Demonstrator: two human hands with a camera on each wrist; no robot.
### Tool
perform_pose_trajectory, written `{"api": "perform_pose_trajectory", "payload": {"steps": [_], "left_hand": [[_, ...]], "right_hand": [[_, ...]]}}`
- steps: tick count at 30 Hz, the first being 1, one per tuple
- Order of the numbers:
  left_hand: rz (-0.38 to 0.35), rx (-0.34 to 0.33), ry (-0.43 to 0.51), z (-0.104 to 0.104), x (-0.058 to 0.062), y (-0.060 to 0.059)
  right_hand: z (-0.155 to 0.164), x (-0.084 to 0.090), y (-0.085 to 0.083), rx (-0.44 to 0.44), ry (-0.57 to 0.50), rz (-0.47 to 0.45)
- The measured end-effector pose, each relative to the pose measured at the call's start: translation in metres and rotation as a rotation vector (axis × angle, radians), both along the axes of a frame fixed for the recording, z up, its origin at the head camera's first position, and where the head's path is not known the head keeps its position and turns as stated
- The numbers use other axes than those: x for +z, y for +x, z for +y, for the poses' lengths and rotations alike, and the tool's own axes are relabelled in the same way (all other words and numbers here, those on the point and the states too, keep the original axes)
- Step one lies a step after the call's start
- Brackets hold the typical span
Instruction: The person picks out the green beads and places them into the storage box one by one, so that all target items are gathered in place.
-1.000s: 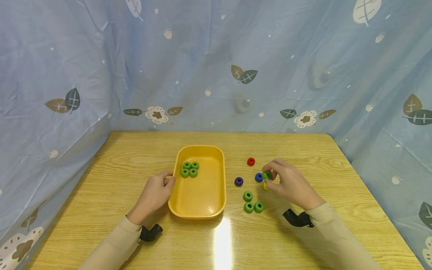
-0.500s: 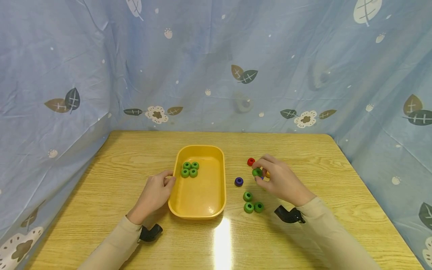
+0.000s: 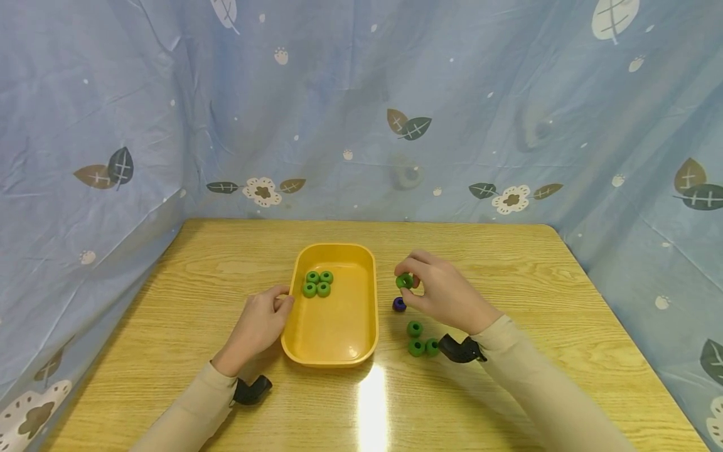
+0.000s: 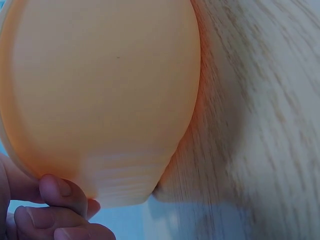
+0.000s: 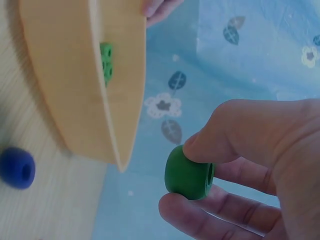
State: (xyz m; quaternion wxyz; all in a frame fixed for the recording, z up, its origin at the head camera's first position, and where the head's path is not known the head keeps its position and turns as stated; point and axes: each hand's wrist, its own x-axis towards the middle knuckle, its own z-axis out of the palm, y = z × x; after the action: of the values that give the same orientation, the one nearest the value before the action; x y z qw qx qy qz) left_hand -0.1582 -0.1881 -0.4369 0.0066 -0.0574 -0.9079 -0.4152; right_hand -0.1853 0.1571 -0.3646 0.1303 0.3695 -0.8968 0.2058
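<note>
Holding a green bead between thumb and fingers, the right hand hovers above the desk, off the yellow tray at between 2 and 3 o'clock from its middle. The bead lies on its side in that grip, its hole turned toward the palm, apart from the tray wall. At 9 o'clock the left hand pinches the tray's rim, its fingertips against the outer wall. The two hands are well apart, with the tray between them. Inside it, toward 11 o'clock, sit four green beads in a tight square block. Outside, at 3 o'clock, a blue-violet bead rests near the wall, just below the right hand; closer to 4 o'clock are three more green beads, grouped in an L. A patterned blue curtain hangs at 12 o'clock, beyond the desk's far edge.
</note>
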Motion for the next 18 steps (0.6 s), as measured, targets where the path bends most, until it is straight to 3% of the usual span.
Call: {"api": "perform_pose_trajectory", "payload": {"steps": [6, 18], "left_hand": [[0.000, -0.009, 0.002, 0.001, 0.000, 0.000], [-0.005, -0.013, 0.010, 0.000, 0.001, 0.001]], "right_hand": [[-0.011, 0.004, -0.001, 0.016, 0.013, -0.031], [-0.039, 0.003, -0.012, 0.098, 0.044, -0.001]]}}
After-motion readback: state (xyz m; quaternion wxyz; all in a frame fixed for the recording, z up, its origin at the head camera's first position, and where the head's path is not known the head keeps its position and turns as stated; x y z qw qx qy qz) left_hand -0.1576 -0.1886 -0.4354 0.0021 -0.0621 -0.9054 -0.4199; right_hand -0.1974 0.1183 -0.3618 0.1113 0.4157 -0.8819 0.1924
